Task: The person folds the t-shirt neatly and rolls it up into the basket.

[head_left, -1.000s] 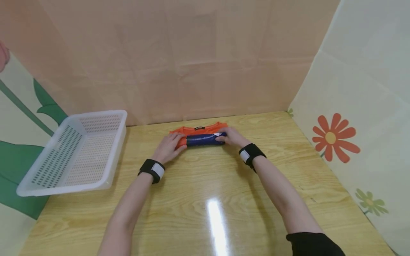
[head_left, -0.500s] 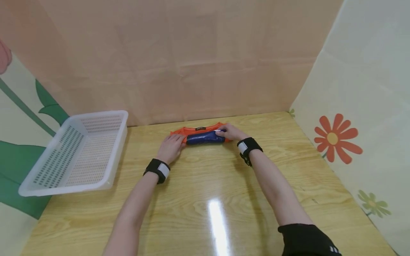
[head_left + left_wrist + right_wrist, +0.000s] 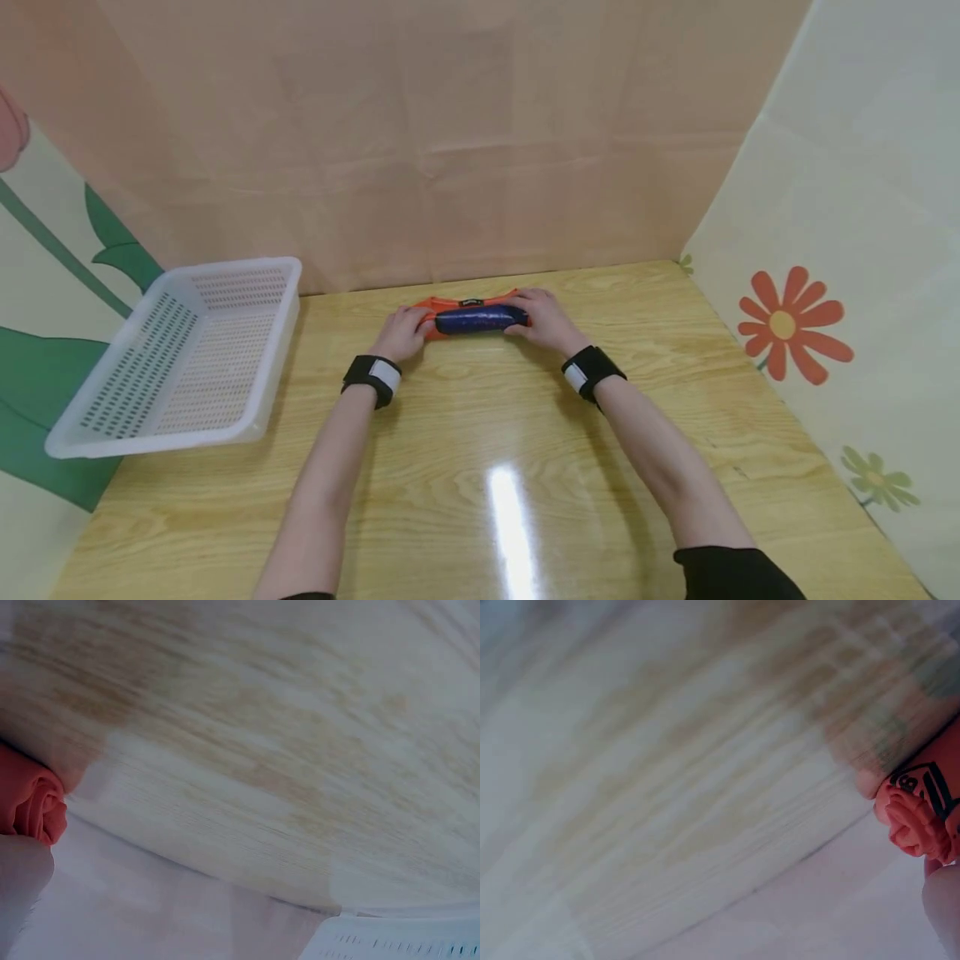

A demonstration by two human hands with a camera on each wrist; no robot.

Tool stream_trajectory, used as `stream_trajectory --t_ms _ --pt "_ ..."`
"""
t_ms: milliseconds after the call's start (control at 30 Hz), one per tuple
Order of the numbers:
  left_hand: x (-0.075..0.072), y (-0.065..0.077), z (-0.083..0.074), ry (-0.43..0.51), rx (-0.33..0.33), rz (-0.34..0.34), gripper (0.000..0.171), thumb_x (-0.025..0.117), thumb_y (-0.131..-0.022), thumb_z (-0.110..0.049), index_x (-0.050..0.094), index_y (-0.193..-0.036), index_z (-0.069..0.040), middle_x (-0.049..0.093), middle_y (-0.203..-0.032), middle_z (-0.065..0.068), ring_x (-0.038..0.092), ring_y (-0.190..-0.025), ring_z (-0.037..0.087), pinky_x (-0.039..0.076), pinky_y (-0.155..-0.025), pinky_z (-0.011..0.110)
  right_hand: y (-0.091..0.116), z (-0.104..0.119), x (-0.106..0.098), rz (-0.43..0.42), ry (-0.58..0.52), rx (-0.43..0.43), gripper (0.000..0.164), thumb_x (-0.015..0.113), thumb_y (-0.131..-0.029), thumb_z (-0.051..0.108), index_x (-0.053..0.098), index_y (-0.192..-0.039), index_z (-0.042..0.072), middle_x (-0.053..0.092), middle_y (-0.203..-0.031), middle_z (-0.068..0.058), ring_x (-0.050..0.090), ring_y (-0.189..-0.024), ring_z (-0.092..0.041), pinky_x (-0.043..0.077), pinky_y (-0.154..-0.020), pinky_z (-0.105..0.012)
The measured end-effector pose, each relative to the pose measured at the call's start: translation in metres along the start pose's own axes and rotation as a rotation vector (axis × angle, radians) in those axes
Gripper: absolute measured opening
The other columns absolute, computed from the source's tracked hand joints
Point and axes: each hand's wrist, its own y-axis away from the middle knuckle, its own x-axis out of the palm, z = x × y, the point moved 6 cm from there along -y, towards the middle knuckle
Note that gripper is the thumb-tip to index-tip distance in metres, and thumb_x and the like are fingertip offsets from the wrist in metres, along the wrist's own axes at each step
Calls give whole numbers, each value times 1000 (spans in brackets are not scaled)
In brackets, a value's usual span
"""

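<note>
An orange shirt with a dark blue printed area lies rolled into a tube near the table's back edge. Its neckline, with a black label, shows just behind the roll. My left hand grips the left end of the roll, and my right hand holds the right end. In the left wrist view, the coiled end of the orange shirt sits against a finger. The right wrist view shows the other coiled end of the shirt, black print beside it, between the thumb and fingers.
A white perforated plastic basket stands on the left of the wooden table. Behind the table rises a plain pinkish backdrop. A flower-printed sheet borders the right side.
The neckline strip behind the roll has become narrower as the roll moved slightly back. My left hand moved up to the roll's end; my right hand re-gripped the right end.
</note>
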Motion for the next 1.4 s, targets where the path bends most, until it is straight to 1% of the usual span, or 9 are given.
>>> stream_trajectory --t_ms 133,267,467,633,833,967,1200,1300,1400 --pt "1 -4 -1 23 -57 54 27 49 -106 -22 64 -118 -3 67 -120 19 54 -124 40 42 -108 53 -2 -2 3 22 -48 10 52 75 -92 22 60 -138 5 57 -140 -26 51 -133 -44 38 -113 -57" --pt "3 -4 0 -13 -72 86 35 43 -109 -27 59 -129 -4 63 -134 18 48 -134 38 35 -115 54 -10 -11 8 40 -140 62 42 70 -95 20 63 -134 5 64 -133 -22 59 -123 -38 47 -105 -53" --pt "6 3 -2 -251 65 26 52 45 -107 -37 38 -154 -15 48 -152 12 41 -143 34 30 -121 54 -24 -21 11 100 -253 156 39 67 -97 19 64 -133 3 67 -129 -21 65 -109 -33 50 -96 -48" --pt "7 5 -14 -358 152 -96 54 60 -101 -36 46 -150 -19 51 -147 6 46 -138 28 37 -115 52 -32 -28 11 164 -273 220 43 64 -99 18 59 -138 -1 60 -139 -24 60 -120 -36 48 -103 -50" --pt "12 -7 -17 -258 52 -123 38 59 -102 -28 58 -139 -18 64 -136 4 53 -132 28 41 -109 52 -37 -33 14 187 -261 248 46 58 -103 25 55 -141 -1 60 -138 -25 57 -125 -38 44 -108 -52" --pt "12 -12 -12 -182 -19 -113 33 59 -102 -23 64 -134 -17 68 -132 4 55 -131 27 40 -109 53 -38 -32 15 122 -223 238 48 58 -103 31 56 -142 4 58 -142 -23 54 -131 -39 41 -111 -54" --pt "7 -15 -7 -46 -87 -11 32 55 -104 -23 65 -133 -16 68 -133 7 57 -129 29 36 -111 54 -24 -23 12 25 -132 182 62 71 -93 36 50 -146 10 53 -148 -19 42 -139 -44 28 -116 -62" --pt "3 -17 -4 0 -116 42 32 53 -105 -25 64 -133 -15 68 -133 8 59 -128 29 34 -112 54 -22 -20 13 38 -110 124 71 79 -87 37 48 -146 12 55 -145 -19 46 -135 -42 33 -114 -59" --pt "3 -18 -3 28 -140 109 34 50 -106 -28 62 -135 -16 66 -135 8 58 -129 29 33 -113 53 -21 -21 14 56 -107 95 66 79 -87 35 53 -142 9 61 -137 -20 54 -126 -38 40 -110 -53"
